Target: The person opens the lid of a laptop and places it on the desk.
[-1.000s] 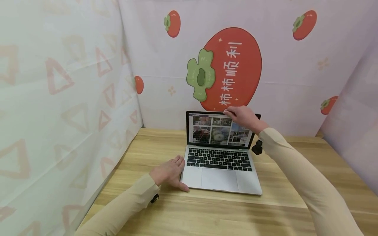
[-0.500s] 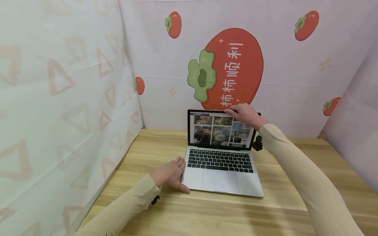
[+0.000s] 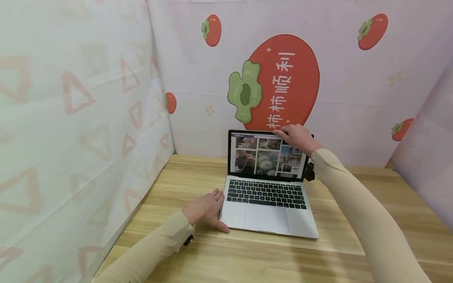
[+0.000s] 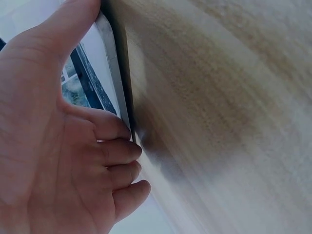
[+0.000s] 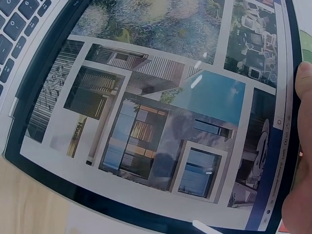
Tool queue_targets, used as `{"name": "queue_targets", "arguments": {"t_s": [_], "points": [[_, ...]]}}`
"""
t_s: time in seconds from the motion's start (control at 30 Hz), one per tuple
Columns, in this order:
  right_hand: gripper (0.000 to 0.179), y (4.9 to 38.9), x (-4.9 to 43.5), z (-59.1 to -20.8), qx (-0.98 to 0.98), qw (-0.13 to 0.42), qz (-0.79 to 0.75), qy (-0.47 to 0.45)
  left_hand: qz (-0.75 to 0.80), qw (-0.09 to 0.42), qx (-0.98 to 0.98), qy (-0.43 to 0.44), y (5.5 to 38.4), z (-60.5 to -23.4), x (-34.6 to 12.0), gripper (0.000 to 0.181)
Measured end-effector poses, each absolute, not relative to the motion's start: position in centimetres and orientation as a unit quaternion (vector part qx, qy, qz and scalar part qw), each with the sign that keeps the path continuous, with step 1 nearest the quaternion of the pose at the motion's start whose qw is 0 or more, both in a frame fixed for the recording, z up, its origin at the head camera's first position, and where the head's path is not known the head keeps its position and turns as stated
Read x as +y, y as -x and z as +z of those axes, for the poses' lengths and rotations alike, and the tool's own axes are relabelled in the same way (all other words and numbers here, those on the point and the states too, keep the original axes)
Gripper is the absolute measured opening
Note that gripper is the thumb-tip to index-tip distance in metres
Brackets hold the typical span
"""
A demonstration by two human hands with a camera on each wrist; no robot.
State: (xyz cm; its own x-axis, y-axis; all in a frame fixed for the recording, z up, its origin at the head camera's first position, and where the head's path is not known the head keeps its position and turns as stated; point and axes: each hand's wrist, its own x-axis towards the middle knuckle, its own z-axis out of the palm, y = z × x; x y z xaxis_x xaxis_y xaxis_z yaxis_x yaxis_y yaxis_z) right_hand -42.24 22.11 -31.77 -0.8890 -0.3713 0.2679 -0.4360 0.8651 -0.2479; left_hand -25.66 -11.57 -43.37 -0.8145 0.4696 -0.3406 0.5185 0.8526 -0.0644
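A silver laptop [image 3: 266,219] stands open on the wooden table, with rows of photos on its lit screen [image 3: 266,157]. My left hand [image 3: 205,210] lies along the left side of the base, its fingers against the edge. The left wrist view shows that thumb [image 4: 78,22] at the front corner and the other fingers [image 4: 122,153] slightly bent. My right hand [image 3: 296,137] grips the top edge of the screen right of its middle. In the right wrist view, a fingertip [image 5: 304,80] overlaps the dark bezel; the fingers behind the lid are hidden.
The table [image 3: 191,173] runs back to a pale cloth backdrop [image 3: 191,129] printed with red persimmons, close behind the laptop. Another cloth wall [image 3: 106,129] borders the table on the left, and a third [image 3: 428,145] on the right.
The screen's top edge has risen slightly against the backdrop, with the right hand still on it. The left hand stays at the base. The whole view has shifted a little.
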Motion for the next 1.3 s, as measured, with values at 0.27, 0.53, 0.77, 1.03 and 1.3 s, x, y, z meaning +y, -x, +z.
{"name": "queue_targets", "arguments": {"t_s": [0.27,0.53,0.77,1.03,1.3], "points": [[0.061,42.8,22.4,-32.3,-0.962,0.115,0.164,-0.182,-0.08,0.158,0.95,-0.257,25.7,-43.5,-11.6,0.13],[0.062,43.4,23.6,-32.3,-0.961,0.105,0.188,-0.173,-0.072,0.158,0.952,-0.253,25.1,-43.4,-11.5,0.131],[0.057,43.1,23.9,-31.8,-0.96,0.072,0.213,-0.167,-0.074,0.164,0.952,-0.249,24.4,-42.9,-11.2,0.131],[0.055,43.0,24.4,-32.3,-0.958,0.091,0.225,-0.155,-0.074,0.164,0.953,-0.245,24.0,-42.9,-11.2,0.132],[0.053,43.3,24.8,-33.3,-0.953,0.104,0.254,-0.126,-0.077,0.145,0.952,-0.257,23.6,-43.2,-11.1,0.131]]}}
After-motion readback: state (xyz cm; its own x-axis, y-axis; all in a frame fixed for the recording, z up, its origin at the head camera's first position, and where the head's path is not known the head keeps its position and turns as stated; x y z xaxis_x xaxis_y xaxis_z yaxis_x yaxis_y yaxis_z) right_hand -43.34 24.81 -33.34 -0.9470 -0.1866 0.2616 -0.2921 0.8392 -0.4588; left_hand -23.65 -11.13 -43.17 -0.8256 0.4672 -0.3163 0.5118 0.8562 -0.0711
